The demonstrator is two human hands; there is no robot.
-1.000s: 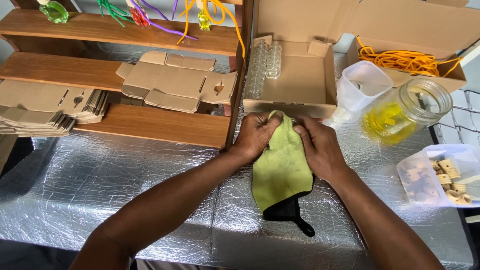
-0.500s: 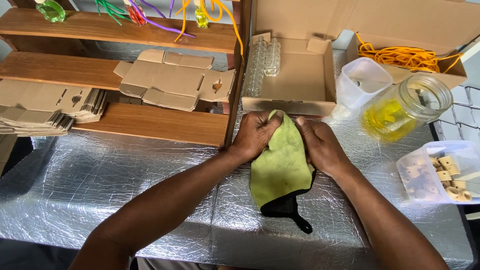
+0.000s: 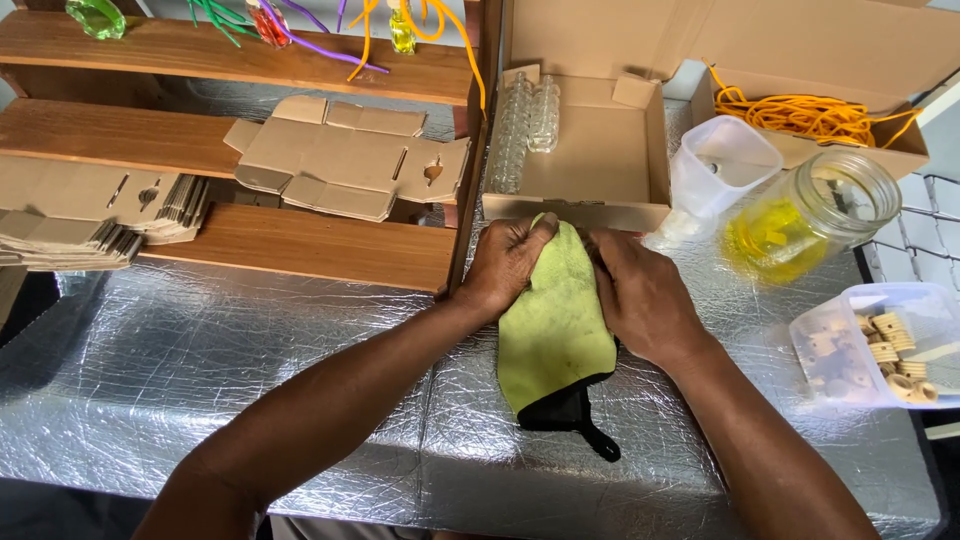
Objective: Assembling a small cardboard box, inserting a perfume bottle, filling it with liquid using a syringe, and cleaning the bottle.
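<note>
We press the green cloth on the foil table just before the open box. Our left hand and right hand both close on its top end. We seem to be wrapping or wiping something hidden inside, so steady, even pressure is probably needed now.

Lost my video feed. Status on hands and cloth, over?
Left hand and right hand both gripping green cloth on foil-covered table. Open cardboard box just beyond; nothing blocking.
</note>
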